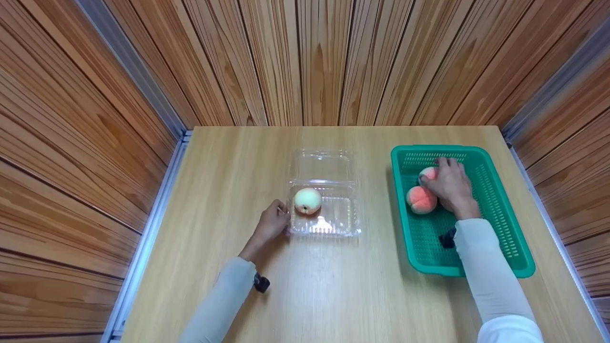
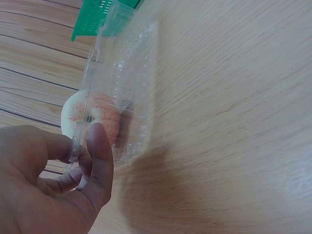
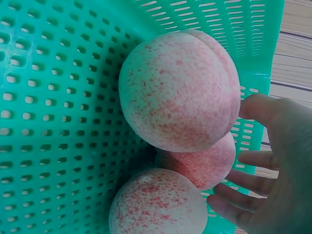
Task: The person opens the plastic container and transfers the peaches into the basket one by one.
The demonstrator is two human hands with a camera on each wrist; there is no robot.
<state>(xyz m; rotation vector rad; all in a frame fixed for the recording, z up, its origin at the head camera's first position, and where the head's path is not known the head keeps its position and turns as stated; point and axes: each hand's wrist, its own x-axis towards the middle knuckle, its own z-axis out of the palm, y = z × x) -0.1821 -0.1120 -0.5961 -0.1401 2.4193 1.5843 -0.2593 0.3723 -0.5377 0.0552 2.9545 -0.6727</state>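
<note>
A clear plastic clamshell box (image 1: 333, 216) lies with its lid folded back, and one pale peach (image 1: 307, 200) sits in its left part. My left hand (image 1: 274, 220) pinches the box's left rim between thumb and fingers, close beside that peach (image 2: 92, 114). Over the green basket (image 1: 414, 262), my right hand (image 1: 450, 183) reaches down with loosely bent, spread fingers. In the right wrist view a large peach (image 3: 180, 92) lies by a fingertip, though contact is hard to tell. Two more peaches, one behind (image 3: 204, 163) and one below (image 3: 158, 204), lie there; the head view shows only two.
The basket has raised, perforated walls and stands to the right of the box on a light wooden table (image 1: 352, 295). Wood-plank walls (image 1: 324, 62) with metal edge strips enclose the back and sides. Small black cameras (image 1: 261, 282) are worn on the wrists.
</note>
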